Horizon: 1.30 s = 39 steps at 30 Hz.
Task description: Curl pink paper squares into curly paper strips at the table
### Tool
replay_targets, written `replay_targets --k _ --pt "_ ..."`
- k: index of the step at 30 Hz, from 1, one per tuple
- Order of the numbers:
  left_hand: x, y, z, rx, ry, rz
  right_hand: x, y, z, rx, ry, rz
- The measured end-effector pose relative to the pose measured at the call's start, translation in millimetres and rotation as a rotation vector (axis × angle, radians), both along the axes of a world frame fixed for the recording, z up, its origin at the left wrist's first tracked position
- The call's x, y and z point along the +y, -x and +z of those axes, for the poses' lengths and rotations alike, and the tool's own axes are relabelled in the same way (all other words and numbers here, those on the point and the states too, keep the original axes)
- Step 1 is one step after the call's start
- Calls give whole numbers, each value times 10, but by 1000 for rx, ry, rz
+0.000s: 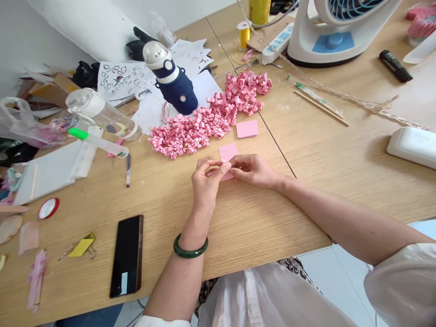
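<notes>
My left hand (208,177), with a dark green bangle (190,246) on its wrist, pinches a small pink paper piece (226,175) over the table. From the other side my right hand (252,170) closes its thumb and fingertips on the same piece, and the fingers of both hands nearly meet. Most of the piece is hidden behind them. Just beyond the fingertips lies a pink paper slip (228,151). A small pink paper stack (247,129) rests farther back. Behind these stretches a heap of curled pink paper strips (204,121).
A navy bottle (177,86) stands behind the heap, and a clear bottle (102,113) lies to its left. A phone (126,256), binder clip (81,246) and tape roll (48,208) are at left. A fan (334,36), marker (395,66) and twisted cord (340,95) occupy the right.
</notes>
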State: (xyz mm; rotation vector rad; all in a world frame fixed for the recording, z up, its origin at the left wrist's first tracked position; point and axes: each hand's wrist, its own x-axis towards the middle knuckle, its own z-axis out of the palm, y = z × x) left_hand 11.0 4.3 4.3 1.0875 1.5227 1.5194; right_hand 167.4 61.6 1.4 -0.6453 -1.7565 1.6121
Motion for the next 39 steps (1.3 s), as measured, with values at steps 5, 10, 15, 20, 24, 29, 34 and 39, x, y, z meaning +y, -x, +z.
replay_targets --k 5,10,15,20,24,29,34,39 --pt "13 -43 27 -242 71 -103 14 18 -9 15 141 -33" --pt "19 -74 83 -337 50 -99 33 30 5 59 269 -157" --pt "37 -75 18 -314 27 -26 41 15 18 67 276 -192" --pt "26 -49 -25 -163 -18 -4 26 16 25 112 270 -182" --pt "11 -33 -27 -18 -54 -54 30 43 20 129 254 -213" --pt "41 6 -61 -109 -21 45 56 63 -19 147 270 -207" --pt "48 9 -45 -157 -32 30 49 49 -18 97 295 -147" --pt "16 -16 -50 3 -65 -25 58 37 -15 57 111 -208"
